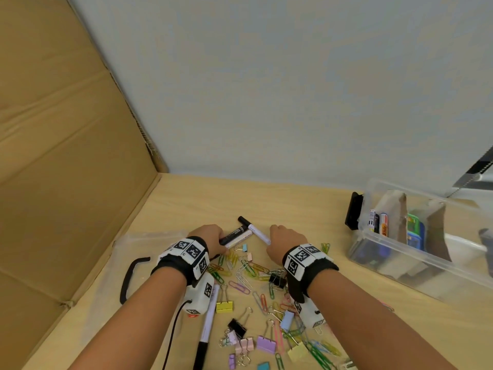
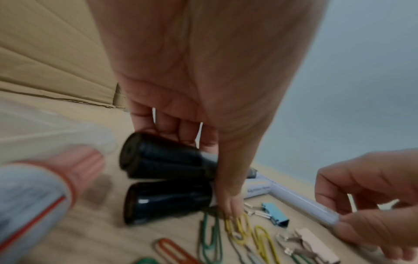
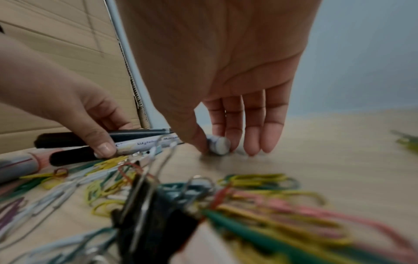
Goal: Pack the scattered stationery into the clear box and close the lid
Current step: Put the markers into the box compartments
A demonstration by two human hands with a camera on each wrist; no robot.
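while left hand point(image 1: 206, 236) clamps two markers point(image 1: 236, 237) and right hand point(image 1: 284, 241) pinches a third marker point(image 1: 258, 232), lift level, clear of paper clips point(image 1: 246, 273).

My right hand point(image 3: 217, 71) pinches a white marker's point(image 3: 218, 144) end on the table point(image 3: 328, 151); my left hand point(image 3: 68, 100) grips two black-capped markers point(image 3: 135, 141) beside scattered paper clips point(image 3: 260, 180).

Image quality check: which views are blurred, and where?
Head view: sharp, wide-angle bend at the edges. Left wrist view: red-striped tube smeared at near left, left hand soft. Right wrist view: black binder clip and coloured paper clips in the foreground blurred.
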